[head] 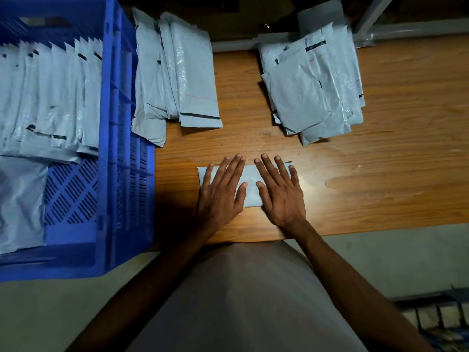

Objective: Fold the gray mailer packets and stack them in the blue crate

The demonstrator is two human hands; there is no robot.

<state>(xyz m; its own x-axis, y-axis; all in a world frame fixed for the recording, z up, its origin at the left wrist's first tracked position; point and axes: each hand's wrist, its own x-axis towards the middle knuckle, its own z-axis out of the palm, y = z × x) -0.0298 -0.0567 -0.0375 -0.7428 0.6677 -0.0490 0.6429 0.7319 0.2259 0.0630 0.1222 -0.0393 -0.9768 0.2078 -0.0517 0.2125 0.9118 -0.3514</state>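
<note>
Both hands, left [220, 191] and right [279, 191], press flat-fingered on the folded packet [250, 186] (thin, limp, slippery film, probably springing open), so pinch its creased edge.

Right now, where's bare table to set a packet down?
Free: the table right of the right hand, below the right pile; also the strip between that pile and the middle pile. Crowded: the crate side, and the packet under both hands, left hand included.

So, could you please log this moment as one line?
left hand: flat on packet | right hand: flat on packet | crate: part filled | stage: pressing fold
</note>
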